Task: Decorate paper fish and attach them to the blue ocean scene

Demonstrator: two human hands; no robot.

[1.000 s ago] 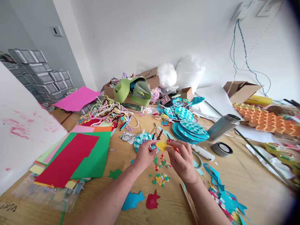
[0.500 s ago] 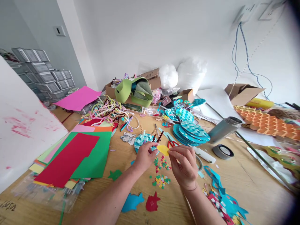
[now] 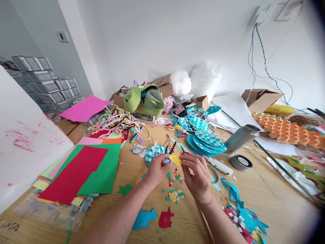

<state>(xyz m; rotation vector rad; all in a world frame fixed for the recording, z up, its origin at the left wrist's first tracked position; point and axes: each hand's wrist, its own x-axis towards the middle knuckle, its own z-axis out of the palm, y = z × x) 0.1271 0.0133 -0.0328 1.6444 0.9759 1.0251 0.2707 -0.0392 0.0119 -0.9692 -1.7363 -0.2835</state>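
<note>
A small yellow paper piece [image 3: 175, 160] is held between my two hands above the middle of the table. My left hand [image 3: 158, 167] pinches its left end, and my right hand [image 3: 196, 173] grips its right end with the fingertips. Behind my left hand lies a blue woven paper disc [image 3: 152, 153] with brown coiled stems near it. Below the hands are small colourful paper bits [image 3: 175, 195]. A green fish cutout [image 3: 125, 189], a blue one [image 3: 144, 218] and a red one [image 3: 166, 217] lie nearer to me.
Coloured paper sheets [image 3: 101, 169] are stacked at the left. Blue discs [image 3: 207, 144], a metal flask [image 3: 242, 138], a black lid [image 3: 241, 162] and a glue stick [image 3: 220, 166] lie at the right. Pipe cleaners [image 3: 115, 122] are heaped behind. Red-handled scissors are partly hidden by my right hand.
My right hand has moved slightly left, closer to my left hand, and covers more of the red handles. The yellow piece looks shorter and tilted differently. The view has shifted a little.
</note>
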